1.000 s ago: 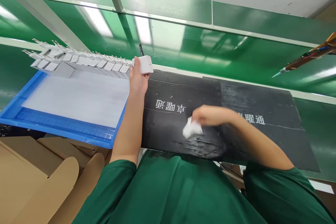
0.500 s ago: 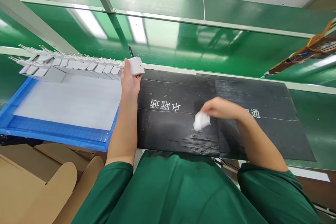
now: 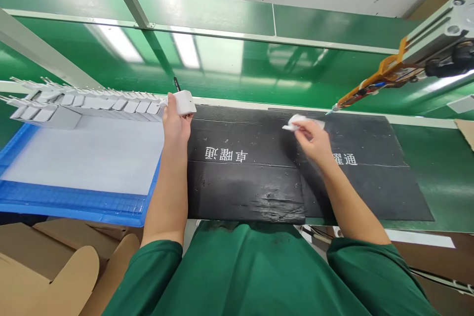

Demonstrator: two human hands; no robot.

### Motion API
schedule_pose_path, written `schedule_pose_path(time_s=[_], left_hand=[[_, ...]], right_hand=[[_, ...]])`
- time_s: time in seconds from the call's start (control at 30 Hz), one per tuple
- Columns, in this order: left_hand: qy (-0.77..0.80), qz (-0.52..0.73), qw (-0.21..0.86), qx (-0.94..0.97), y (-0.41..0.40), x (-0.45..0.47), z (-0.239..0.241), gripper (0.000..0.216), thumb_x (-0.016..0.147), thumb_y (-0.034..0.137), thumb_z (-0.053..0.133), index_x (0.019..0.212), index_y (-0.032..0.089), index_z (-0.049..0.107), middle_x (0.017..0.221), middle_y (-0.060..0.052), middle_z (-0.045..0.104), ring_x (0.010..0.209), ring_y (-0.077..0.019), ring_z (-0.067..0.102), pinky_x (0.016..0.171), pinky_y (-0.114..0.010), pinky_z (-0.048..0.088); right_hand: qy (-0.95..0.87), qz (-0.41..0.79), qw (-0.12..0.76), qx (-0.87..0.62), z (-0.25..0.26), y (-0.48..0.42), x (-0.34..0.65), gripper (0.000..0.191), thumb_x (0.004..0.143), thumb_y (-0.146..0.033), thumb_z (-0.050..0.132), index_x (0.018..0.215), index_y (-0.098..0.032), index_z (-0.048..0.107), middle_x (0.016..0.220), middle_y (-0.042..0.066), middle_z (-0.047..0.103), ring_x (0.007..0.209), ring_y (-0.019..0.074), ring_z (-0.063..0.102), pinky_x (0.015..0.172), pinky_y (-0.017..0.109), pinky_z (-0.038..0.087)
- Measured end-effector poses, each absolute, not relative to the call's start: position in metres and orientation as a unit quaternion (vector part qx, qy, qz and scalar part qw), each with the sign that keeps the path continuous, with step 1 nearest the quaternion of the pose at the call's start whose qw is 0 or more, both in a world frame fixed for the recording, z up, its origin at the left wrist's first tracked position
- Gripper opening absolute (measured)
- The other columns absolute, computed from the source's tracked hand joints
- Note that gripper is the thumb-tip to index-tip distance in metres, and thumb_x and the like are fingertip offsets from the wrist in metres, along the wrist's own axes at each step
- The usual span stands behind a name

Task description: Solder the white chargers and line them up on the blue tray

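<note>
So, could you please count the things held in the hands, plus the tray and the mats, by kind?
white charger: 1, in the left hand
white wad: 1, in the right hand
black mats: 2
blue tray: 1
Total: 5

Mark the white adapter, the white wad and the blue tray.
white adapter (image 3: pixel 184 102), head view, on its flat upper face.
white wad (image 3: pixel 292 122), head view, on its exposed left part.
blue tray (image 3: pixel 74 206), head view, on its near rim.
</note>
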State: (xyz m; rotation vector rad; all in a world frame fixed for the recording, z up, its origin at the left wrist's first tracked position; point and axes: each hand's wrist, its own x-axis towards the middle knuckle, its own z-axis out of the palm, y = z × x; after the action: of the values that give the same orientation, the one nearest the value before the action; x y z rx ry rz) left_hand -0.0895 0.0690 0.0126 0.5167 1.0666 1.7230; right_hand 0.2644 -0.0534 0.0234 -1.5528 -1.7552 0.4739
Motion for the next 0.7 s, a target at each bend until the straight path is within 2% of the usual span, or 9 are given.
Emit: schedule_pose_path(time_s=[0.13,0.2,0.27,0.33,0.43,0.5,0.57,0.6,0.7], left_hand=[[0.449,0.712,0.502,0.199,0.069,-0.088,0.013,0.032,0.085,0.051,0.068,0.094,0.023,0.057,0.098,-0.007,0.067,0.084,-0.0152,0.065,0.066,-0.023,0.053],[0.448,0.713,0.505,0.190,0.068,-0.088,0.015,0.030,0.086,0.050,0.068,0.095,0.023,0.057,0.096,-0.007,0.067,0.083,-0.0142,0.065,0.065,-0.022,0.052],[0.444,0.716,0.508,0.181,0.068,-0.089,0.017,0.030,0.087,0.050,0.067,0.097,0.023,0.057,0.097,-0.006,0.067,0.083,-0.0134,0.064,0.064,-0.020,0.052],[0.440,0.721,0.507,0.172,0.068,-0.091,0.019,0.030,0.088,0.049,0.066,0.099,0.022,0.057,0.099,-0.006,0.067,0.083,-0.0130,0.064,0.064,-0.020,0.051],[0.434,0.733,0.500,0.157,0.068,-0.096,0.021,0.030,0.088,0.050,0.065,0.099,0.022,0.057,0.100,-0.007,0.067,0.083,-0.0133,0.064,0.064,-0.020,0.051],[0.430,0.742,0.492,0.152,0.069,-0.101,0.021,0.030,0.088,0.050,0.065,0.097,0.022,0.058,0.101,-0.007,0.067,0.083,-0.0137,0.063,0.064,-0.020,0.051],[0.431,0.745,0.485,0.157,0.070,-0.106,0.021,0.030,0.088,0.050,0.065,0.096,0.022,0.058,0.102,-0.008,0.067,0.083,-0.0139,0.063,0.063,-0.021,0.051],[0.433,0.745,0.480,0.162,0.069,-0.109,0.022,0.030,0.088,0.051,0.065,0.097,0.022,0.059,0.103,-0.009,0.067,0.082,-0.0139,0.063,0.063,-0.021,0.051],[0.444,0.742,0.469,0.179,0.068,-0.113,0.024,0.030,0.089,0.051,0.063,0.097,0.023,0.058,0.105,-0.009,0.067,0.084,-0.0137,0.063,0.064,-0.021,0.051]], right_hand=[[-0.789,0.412,0.184,-0.417,0.025,-0.044,0.259,0.028,0.088,-0.041,0.058,0.103,-0.022,0.074,0.103,0.007,0.075,0.090,0.0198,0.071,0.082,0.034,0.058],[-0.762,0.346,0.214,-0.504,0.022,-0.028,0.261,0.028,0.087,-0.038,0.057,0.103,-0.020,0.073,0.107,0.010,0.074,0.098,0.0235,0.069,0.091,0.040,0.056],[-0.682,0.200,0.291,-0.640,0.019,-0.011,0.261,0.032,0.084,-0.031,0.058,0.110,-0.017,0.071,0.118,0.015,0.069,0.113,0.0298,0.064,0.103,0.050,0.049],[-0.652,0.139,0.328,-0.669,0.019,-0.005,0.249,0.036,0.083,-0.026,0.058,0.115,-0.015,0.069,0.125,0.017,0.066,0.122,0.0323,0.059,0.110,0.054,0.042],[-0.792,0.315,0.269,-0.449,0.025,-0.021,0.208,0.032,0.087,-0.030,0.057,0.116,-0.019,0.068,0.124,0.011,0.068,0.119,0.0243,0.061,0.107,0.043,0.046],[-0.835,0.497,0.114,-0.206,0.028,-0.035,0.177,0.036,0.090,-0.034,0.058,0.122,-0.021,0.065,0.122,0.007,0.069,0.111,0.0177,0.066,0.098,0.031,0.052],[-0.823,0.561,0.023,-0.083,0.027,-0.037,0.153,0.039,0.090,-0.037,0.059,0.124,-0.019,0.064,0.124,0.008,0.068,0.112,0.0169,0.066,0.098,0.028,0.052],[-0.827,0.551,0.039,-0.108,0.025,-0.032,0.144,0.038,0.090,-0.037,0.058,0.123,-0.018,0.065,0.126,0.010,0.068,0.115,0.0187,0.065,0.101,0.031,0.050],[-0.798,0.401,0.216,-0.396,0.018,-0.006,0.126,0.037,0.091,-0.034,0.056,0.123,-0.018,0.065,0.132,0.013,0.063,0.128,0.0273,0.055,0.115,0.047,0.039]])
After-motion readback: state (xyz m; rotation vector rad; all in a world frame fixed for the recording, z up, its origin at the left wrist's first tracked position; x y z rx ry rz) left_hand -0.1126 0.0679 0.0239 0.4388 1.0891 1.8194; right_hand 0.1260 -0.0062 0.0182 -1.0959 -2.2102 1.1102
